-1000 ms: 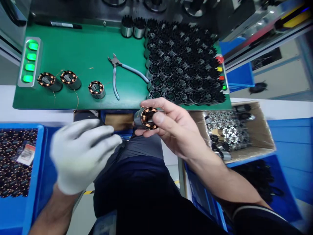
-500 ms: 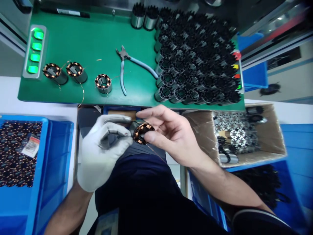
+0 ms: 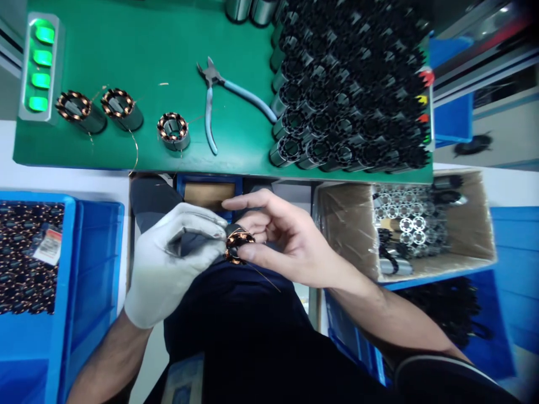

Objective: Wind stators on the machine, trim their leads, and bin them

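In front of my body, below the bench edge, both hands hold a copper-wound motor stator (image 3: 233, 247). My left hand (image 3: 177, 258), in a white glove, pinches the stator's left side between thumb and fingers. Bare, my right hand (image 3: 282, 238) has its thumb at the stator's wound end and some fingers curled behind it; the index finger stretches over the top. A thin copper wire (image 3: 267, 279) trails from the stator to the lower right. On the green mat lie three more wound stators (image 3: 173, 132), (image 3: 122, 109), (image 3: 81, 112) and blue-handled cutting pliers (image 3: 209, 106).
Rows of unwound black-and-silver stator cores (image 3: 320, 123) fill the right of the green mat (image 3: 168, 50). A blue bin (image 3: 71, 269) with wound stators stands left. A cardboard box (image 3: 343, 219) with metal cores stands right, beside lit button strips (image 3: 42, 67) at far left.
The stator in my hands has shifted slightly left and down and turned a little. My left fingers are closer together on it. The camera view has moved, so the bench appears higher.
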`<control>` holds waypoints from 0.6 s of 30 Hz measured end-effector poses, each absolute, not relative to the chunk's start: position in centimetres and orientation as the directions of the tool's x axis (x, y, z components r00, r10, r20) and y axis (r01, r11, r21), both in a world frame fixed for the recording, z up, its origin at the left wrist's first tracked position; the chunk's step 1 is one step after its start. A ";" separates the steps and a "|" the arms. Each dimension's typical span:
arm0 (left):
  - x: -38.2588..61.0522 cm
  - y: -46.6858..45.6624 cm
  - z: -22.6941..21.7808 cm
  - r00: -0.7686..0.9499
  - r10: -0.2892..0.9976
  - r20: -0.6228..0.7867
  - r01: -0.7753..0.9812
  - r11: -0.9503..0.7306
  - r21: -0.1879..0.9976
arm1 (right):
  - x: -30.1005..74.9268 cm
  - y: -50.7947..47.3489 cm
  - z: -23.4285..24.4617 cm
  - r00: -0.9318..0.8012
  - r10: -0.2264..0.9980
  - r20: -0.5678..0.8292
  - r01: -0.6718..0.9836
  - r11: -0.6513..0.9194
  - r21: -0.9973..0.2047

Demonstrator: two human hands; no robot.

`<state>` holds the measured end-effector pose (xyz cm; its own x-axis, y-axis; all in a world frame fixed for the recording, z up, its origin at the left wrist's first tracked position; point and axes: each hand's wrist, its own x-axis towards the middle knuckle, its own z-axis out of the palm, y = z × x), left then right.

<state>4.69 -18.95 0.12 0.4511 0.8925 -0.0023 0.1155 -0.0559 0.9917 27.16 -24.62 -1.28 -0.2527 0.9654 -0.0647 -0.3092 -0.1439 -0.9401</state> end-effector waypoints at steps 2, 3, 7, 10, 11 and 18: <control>4.6 -19.3 -1.6 0.447 0.893 -0.047 0.089 0.007 0.996 | 27.2 -24.8 -1.3 -0.233 0.972 -0.033 -0.352 -0.116 -0.929; 4.5 -19.5 -2.7 0.445 0.891 -0.088 0.068 0.064 0.996 | 27.2 -24.8 -1.2 -0.216 0.976 -0.023 -0.381 -0.106 -0.919; 3.3 -19.6 -5.6 0.319 0.937 -0.144 0.100 0.118 0.988 | 27.7 -25.0 -0.5 -0.153 0.986 -0.072 -0.399 -0.128 -0.908; 2.7 -19.5 -4.0 0.341 0.932 0.121 0.206 -0.200 0.958 | 27.5 -25.0 -0.5 -0.169 0.979 -0.115 -0.342 -0.168 -0.925; 2.6 -19.6 -3.0 0.403 0.892 0.207 0.238 -0.321 0.917 | 27.3 -25.0 -0.6 -0.188 0.976 -0.113 -0.332 -0.172 -0.928; 3.8 -20.6 0.4 0.464 0.857 0.221 0.456 -0.446 0.770 | 26.5 -24.3 -0.1 -0.158 0.987 0.031 0.027 0.035 -0.999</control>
<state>3.80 -20.57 0.43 0.4645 0.8575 0.2214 0.4562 -0.4459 0.7701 26.51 -24.32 -0.14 -0.1584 0.9869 0.0305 0.0274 0.0353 -0.9990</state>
